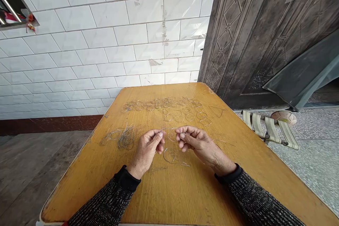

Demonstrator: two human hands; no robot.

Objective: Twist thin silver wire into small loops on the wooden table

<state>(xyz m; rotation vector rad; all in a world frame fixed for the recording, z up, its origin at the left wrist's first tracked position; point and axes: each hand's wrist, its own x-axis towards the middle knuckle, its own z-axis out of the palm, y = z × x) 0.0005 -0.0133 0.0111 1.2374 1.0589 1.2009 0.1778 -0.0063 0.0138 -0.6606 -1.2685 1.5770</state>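
Observation:
A thin wire (171,128) spans the gap between my two hands over the middle of the table. My left hand (149,147) pinches its left part between thumb and fingers. With thumb and forefinger closed, my right hand (195,144) grips the other part, where the wire bends into a curve. Just below, a looped wire (169,155) with a loose tail lies on the wood. To the left sits a tangled heap of wire (124,137). Beyond my hands, several wire rings (164,103) lie in rows.
The wooden table (159,197) reaches a white tiled wall (148,35). A dark carved door (243,35) stands at the right. On the floor there are a striped webbing stool (270,127) and a ball (284,116). More loose wire (224,142) lies beside my right wrist.

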